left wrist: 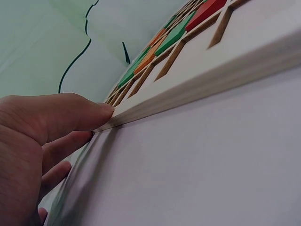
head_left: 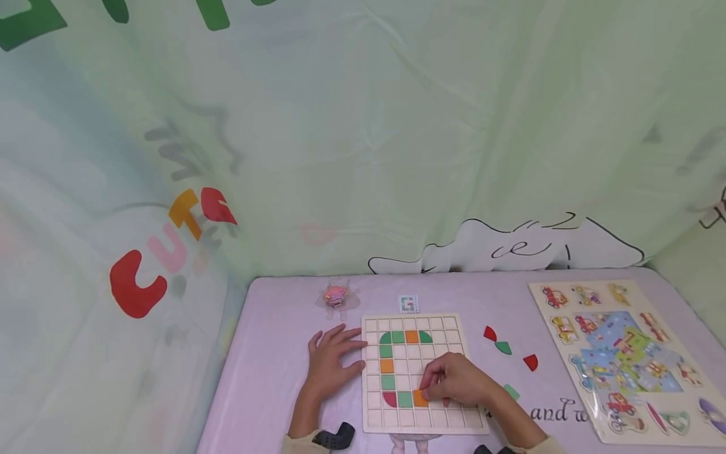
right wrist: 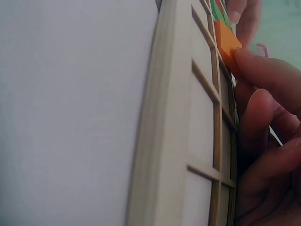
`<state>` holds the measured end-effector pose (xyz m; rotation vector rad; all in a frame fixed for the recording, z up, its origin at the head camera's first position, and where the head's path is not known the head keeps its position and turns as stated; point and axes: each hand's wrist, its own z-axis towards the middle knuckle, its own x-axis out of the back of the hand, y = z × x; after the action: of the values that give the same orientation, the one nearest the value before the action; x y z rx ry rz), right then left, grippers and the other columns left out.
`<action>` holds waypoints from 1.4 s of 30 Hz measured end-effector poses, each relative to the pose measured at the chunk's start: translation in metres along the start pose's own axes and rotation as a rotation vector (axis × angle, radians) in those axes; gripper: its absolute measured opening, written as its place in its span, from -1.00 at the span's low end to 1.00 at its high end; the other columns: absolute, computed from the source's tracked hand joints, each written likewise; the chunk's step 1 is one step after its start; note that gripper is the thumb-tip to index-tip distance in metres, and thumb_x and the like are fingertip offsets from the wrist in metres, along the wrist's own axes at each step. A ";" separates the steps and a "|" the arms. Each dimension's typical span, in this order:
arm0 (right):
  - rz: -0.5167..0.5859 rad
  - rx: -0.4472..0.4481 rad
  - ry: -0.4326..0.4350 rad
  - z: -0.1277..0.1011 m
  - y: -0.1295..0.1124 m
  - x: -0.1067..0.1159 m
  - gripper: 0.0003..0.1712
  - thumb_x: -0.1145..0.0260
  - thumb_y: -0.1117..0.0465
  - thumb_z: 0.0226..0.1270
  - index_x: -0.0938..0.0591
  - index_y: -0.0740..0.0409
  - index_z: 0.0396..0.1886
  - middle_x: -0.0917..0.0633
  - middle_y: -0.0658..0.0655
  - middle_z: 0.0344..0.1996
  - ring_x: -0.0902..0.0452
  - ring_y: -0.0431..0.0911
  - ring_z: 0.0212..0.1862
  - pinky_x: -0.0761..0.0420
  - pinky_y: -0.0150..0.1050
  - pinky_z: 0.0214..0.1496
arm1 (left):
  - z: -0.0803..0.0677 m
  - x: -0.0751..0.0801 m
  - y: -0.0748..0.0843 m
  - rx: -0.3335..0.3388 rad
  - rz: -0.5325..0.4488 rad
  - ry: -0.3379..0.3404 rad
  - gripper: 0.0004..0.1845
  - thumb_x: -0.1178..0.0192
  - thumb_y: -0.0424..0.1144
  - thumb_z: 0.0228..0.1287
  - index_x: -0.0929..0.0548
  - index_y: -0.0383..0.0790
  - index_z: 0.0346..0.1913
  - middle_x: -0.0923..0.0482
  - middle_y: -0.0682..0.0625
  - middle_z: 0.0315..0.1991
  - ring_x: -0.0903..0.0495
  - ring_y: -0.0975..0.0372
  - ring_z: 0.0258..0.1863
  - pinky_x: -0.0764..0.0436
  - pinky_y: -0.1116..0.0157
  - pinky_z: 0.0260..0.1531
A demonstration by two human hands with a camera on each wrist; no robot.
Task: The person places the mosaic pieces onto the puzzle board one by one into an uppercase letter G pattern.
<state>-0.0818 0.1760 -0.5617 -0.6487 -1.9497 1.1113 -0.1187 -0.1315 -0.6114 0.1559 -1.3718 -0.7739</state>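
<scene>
A wooden grid board [head_left: 409,374] lies on the table, with green, orange and red tiles forming a bent line in its cells. Along its left edge, my left hand [head_left: 333,359] has its fingers spread, and the thumb [left wrist: 80,113] touches the board's rim. My right hand [head_left: 458,380] pinches an orange square tile [right wrist: 228,42] between thumb and fingers. That tile sits at the lower row, just right of a green square tile [head_left: 405,399]. A red piece [head_left: 446,401] shows partly under the right hand.
Red quarter-round tiles [head_left: 530,362] and green ones [head_left: 503,347] lie loose right of the board. A small pattern card [head_left: 408,304] lies behind it. A vehicle picture puzzle [head_left: 629,362] covers the table's right side. A pale green curtain [head_left: 363,139] hangs behind.
</scene>
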 end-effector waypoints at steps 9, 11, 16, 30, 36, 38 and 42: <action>-0.007 0.010 -0.003 0.000 -0.005 -0.001 -0.91 -0.57 0.20 0.12 -0.78 0.02 -0.49 -0.72 0.02 -0.58 -0.44 -0.24 -0.62 -0.45 -0.42 -0.59 | 0.001 0.000 -0.001 0.001 0.017 0.006 -0.61 -0.42 0.02 0.13 -0.75 0.30 0.07 -0.58 0.26 0.31 -0.36 0.09 0.47 -0.02 -0.26 0.36; -0.012 0.011 -0.002 0.000 -0.004 -0.001 -0.89 -0.58 0.19 0.12 -0.77 0.01 -0.50 -0.71 0.02 -0.60 -0.44 -0.23 -0.63 -0.45 -0.42 -0.60 | 0.001 0.000 -0.001 0.006 0.013 0.001 -0.61 -0.41 0.03 0.13 -0.75 0.29 0.08 -0.58 0.26 0.32 -0.35 0.09 0.48 -0.01 -0.25 0.37; -0.035 0.010 0.004 0.001 -0.003 0.000 -0.87 -0.59 0.17 0.10 -0.75 -0.03 -0.50 -0.67 0.02 -0.63 -0.46 -0.21 -0.64 -0.43 -0.41 -0.61 | 0.002 0.002 0.001 0.003 -0.005 0.003 -0.61 -0.41 0.01 0.13 -0.76 0.27 0.07 -0.59 0.23 0.32 -0.35 0.08 0.48 0.00 -0.26 0.38; -0.027 0.007 -0.014 0.000 -0.004 0.002 -0.86 -0.60 0.19 0.09 -0.75 0.02 -0.49 -0.66 0.03 -0.63 -0.45 -0.22 -0.63 -0.43 -0.42 -0.60 | 0.001 0.001 0.001 0.005 0.003 0.005 -0.62 -0.42 0.01 0.12 -0.76 0.28 0.06 -0.60 0.24 0.30 -0.37 0.07 0.47 -0.03 -0.27 0.36; -0.051 0.000 0.000 -0.003 -0.006 0.001 -0.85 -0.60 0.19 0.09 -0.74 0.00 -0.50 -0.64 0.00 -0.65 -0.46 -0.23 -0.63 -0.42 -0.42 -0.59 | 0.001 0.001 0.001 0.005 0.000 -0.001 -0.61 -0.41 0.03 0.12 -0.75 0.28 0.07 -0.59 0.25 0.31 -0.36 0.08 0.48 -0.02 -0.26 0.38; -0.060 -0.004 0.012 -0.005 -0.007 0.001 -0.85 -0.60 0.18 0.09 -0.73 0.00 -0.49 -0.64 0.00 -0.65 -0.47 -0.22 -0.62 -0.42 -0.41 -0.57 | 0.001 0.001 0.000 0.012 0.000 -0.010 -0.61 -0.41 0.04 0.13 -0.75 0.29 0.07 -0.57 0.26 0.32 -0.34 0.10 0.48 -0.01 -0.26 0.39; -0.048 -0.018 0.029 -0.010 -0.007 0.005 -0.87 -0.58 0.16 0.12 -0.75 0.04 -0.44 -0.65 0.02 -0.63 -0.50 -0.20 -0.57 -0.47 -0.40 -0.52 | 0.001 0.001 0.000 0.031 -0.008 -0.026 -0.61 -0.39 0.05 0.16 -0.74 0.30 0.09 -0.56 0.28 0.33 -0.32 0.12 0.50 0.02 -0.24 0.41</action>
<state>-0.0766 0.1806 -0.5509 -0.6217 -1.9428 1.0506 -0.1190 -0.1315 -0.6103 0.1759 -1.4091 -0.7640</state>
